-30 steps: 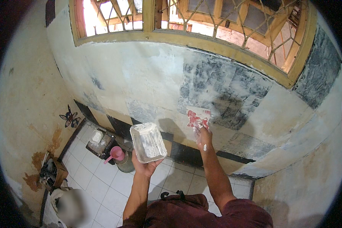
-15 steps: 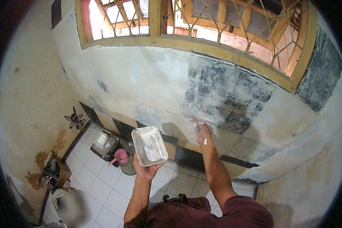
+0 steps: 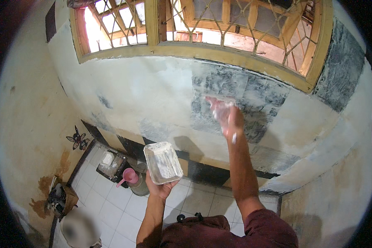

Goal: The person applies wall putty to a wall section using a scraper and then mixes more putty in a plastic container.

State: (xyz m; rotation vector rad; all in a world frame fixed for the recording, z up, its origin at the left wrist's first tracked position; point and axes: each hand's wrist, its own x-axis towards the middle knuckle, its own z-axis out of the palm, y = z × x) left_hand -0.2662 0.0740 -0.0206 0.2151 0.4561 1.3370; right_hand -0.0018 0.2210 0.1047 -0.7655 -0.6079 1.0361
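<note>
My left hand (image 3: 161, 189) holds up a shallow rectangular tray (image 3: 163, 163) from below. White paste coats the tray's inside, thickest toward its right side. Against the wall (image 3: 153, 87), my right hand (image 3: 227, 118) is raised over a dark patch (image 3: 252, 97) streaked with white. It is closed on what looks like a thin, flat scraper (image 3: 223, 99), mostly hidden by the fingers and blurred by motion. White paste smears my right fingers and wrist.
Above the patch is a yellow wooden window frame (image 3: 173, 50) with metal grilles. On the tiled floor (image 3: 124, 206) stand a pink dipper (image 3: 130, 175) on a bucket (image 3: 139, 188), and a dark board (image 3: 111, 167) bearing a white lump (image 3: 108, 158). A box of odds and ends (image 3: 64, 200) stands by the left wall.
My right hand has moved up the wall, from the patch's lower left edge to its middle. My left hand still holds the tray in nearly the same place. The view has shifted slightly.
</note>
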